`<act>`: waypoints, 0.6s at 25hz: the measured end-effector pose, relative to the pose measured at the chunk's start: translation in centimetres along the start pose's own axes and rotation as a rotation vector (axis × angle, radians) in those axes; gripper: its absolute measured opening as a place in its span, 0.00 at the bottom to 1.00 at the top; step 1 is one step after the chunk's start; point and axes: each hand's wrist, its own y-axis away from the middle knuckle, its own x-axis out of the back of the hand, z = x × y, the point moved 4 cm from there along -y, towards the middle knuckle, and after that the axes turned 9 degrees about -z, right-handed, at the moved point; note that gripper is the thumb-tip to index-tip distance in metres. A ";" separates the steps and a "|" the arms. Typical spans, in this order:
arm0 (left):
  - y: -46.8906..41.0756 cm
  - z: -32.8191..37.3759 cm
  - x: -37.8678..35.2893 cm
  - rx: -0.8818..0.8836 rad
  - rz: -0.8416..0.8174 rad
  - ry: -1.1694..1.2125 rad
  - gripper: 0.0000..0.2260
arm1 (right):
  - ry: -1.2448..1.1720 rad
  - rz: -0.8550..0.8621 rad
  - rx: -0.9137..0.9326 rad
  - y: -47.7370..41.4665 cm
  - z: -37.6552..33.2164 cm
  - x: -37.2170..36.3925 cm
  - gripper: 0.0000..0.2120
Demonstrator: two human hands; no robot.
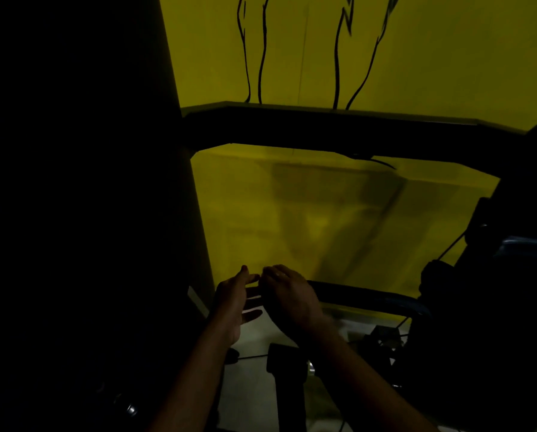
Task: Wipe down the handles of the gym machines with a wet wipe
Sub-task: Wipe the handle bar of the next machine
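Observation:
The scene is very dark. A dark, rounded handle bar (370,296) runs from low centre out to the right, in front of a yellow wall. My right hand (292,296) shows its back to me, and its fingers curl over the bar's left end. My left hand (237,299) is just left of it, palm turned toward the right hand, with the fingers straight and spread. Its fingertips almost touch the right hand's knuckles. No wet wipe shows in either hand; anything under the right hand's fingers is hidden.
A thick black machine frame beam (323,129) crosses above the hands. A wide black upright (89,182) fills the left side. Dark machine parts (494,275) crowd the right. A black post (287,378) stands on the pale floor (251,388) below my wrists.

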 end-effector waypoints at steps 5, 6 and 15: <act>-0.2 -0.2 -0.1 0.030 0.017 -0.003 0.16 | 0.044 -0.130 0.047 -1.2 -0.4 -1.0 0.15; -0.2 -0.1 0.0 0.015 0.011 -0.001 0.15 | -0.051 -0.063 0.077 0.1 0.0 -1.8 0.16; -0.5 1.5 -0.4 -0.136 -0.050 -0.059 0.11 | 0.031 0.171 0.092 2.1 0.5 -2.5 0.18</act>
